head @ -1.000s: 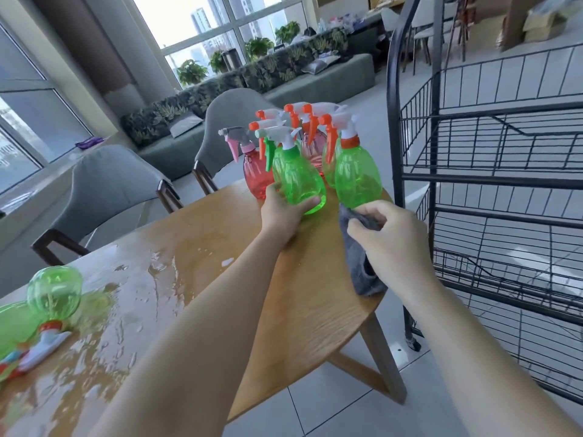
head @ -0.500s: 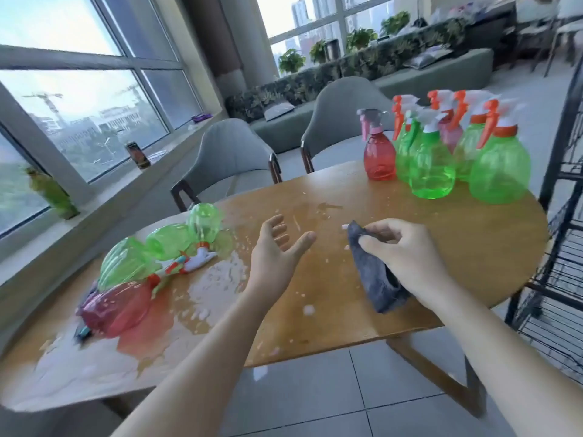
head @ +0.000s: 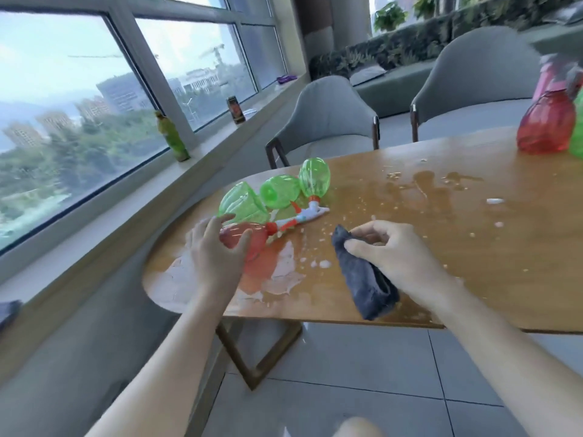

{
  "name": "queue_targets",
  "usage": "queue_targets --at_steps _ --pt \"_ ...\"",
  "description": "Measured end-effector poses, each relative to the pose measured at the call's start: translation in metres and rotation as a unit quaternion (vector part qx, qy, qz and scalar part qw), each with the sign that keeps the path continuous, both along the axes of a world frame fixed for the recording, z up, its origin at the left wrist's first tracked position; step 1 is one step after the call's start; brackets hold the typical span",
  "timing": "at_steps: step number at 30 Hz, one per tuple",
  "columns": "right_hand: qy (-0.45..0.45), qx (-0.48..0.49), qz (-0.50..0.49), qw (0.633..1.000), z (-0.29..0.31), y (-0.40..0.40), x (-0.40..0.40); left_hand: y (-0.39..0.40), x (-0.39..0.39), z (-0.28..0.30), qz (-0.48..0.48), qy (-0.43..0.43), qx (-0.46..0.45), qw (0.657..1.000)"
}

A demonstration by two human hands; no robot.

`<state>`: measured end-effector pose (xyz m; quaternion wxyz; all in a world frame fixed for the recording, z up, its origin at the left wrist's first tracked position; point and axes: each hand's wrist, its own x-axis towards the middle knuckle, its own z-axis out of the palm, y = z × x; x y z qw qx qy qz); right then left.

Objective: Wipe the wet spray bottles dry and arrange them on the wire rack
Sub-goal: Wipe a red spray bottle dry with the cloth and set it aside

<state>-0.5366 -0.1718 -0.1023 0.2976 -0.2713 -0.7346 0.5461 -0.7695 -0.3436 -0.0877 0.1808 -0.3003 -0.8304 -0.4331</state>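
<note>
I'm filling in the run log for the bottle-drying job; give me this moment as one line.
left hand: reaching onto lying red bottle | right hand: holds grey cloth | table: wet

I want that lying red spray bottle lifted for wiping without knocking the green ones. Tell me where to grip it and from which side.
Grip the red spray bottle round its wide rounded body, coming from above and from its near, window-side end, where the left hand already is. It lies on its side on the wet table, trigger head pointing away among the green bottles' heads, so the neck end is probably crowded.
</note>
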Motion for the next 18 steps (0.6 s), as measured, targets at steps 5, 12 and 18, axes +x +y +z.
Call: queue_targets --at_steps 5,12,18 --pt "0.015 -0.01 -0.008 1.0 -0.005 -0.004 -0.022 0.001 -0.045 0.037 -0.117 -0.115 -0.225 0.96" --pt "0.014 -0.022 0.004 1.0 -0.008 -0.008 -0.022 0.013 -0.061 0.067 -0.205 -0.182 -0.454 0.848" --pt "0.038 -0.03 -0.014 0.999 -0.002 -0.002 0.005 0.027 -0.011 0.061 -0.257 -0.146 -0.462 0.836"
